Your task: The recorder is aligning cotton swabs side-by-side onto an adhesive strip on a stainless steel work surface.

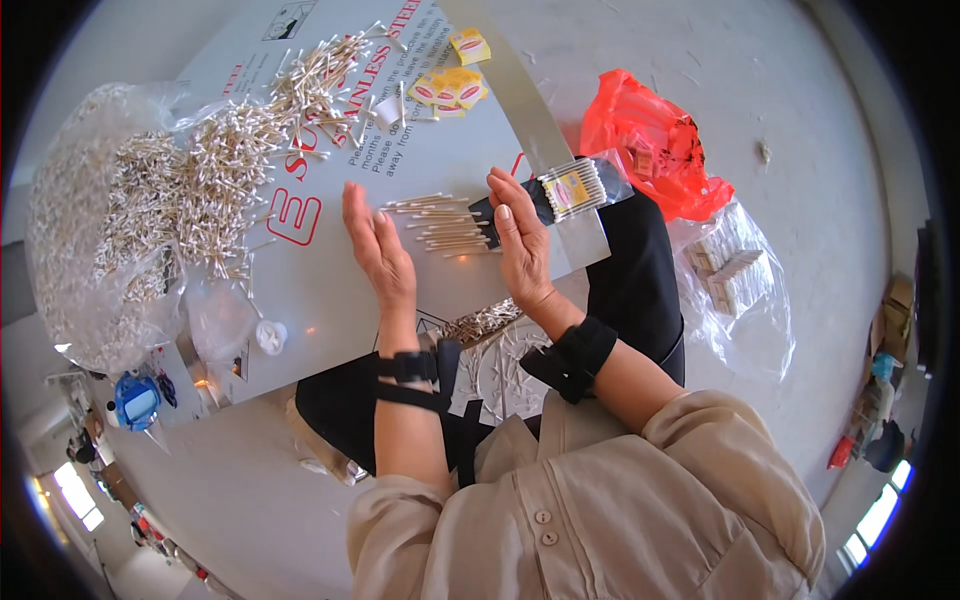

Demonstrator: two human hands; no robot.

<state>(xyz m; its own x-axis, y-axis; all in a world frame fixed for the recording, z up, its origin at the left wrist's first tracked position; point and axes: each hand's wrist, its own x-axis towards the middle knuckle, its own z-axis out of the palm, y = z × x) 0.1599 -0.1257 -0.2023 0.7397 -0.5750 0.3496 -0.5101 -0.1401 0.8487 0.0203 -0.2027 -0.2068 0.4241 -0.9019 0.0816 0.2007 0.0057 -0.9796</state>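
Note:
My left hand (382, 255) is held upright on its edge over the table, its fingers stretched out and nothing in it. Facing it, my right hand (521, 245) is also open, fingers straight, thumb apart. Between the palms lies a loose row of cotton swabs (440, 222), roughly side by side with uneven ends. Their right ends reach a dark strip (484, 218) beside my right hand, which partly hides it. Just beyond that hand, a flat pack of cotton swabs (590, 186) with a yellow card (565, 192) lies at the table's right edge.
A big heap of cotton swabs (215, 165) spills from a clear plastic bag (70, 230) at left. Several yellow cards (450, 88) lie at the far edge. Right of the table are a red plastic bag (630, 120) and a clear bag of packs (735, 265). A blue device (136, 402) sits near left.

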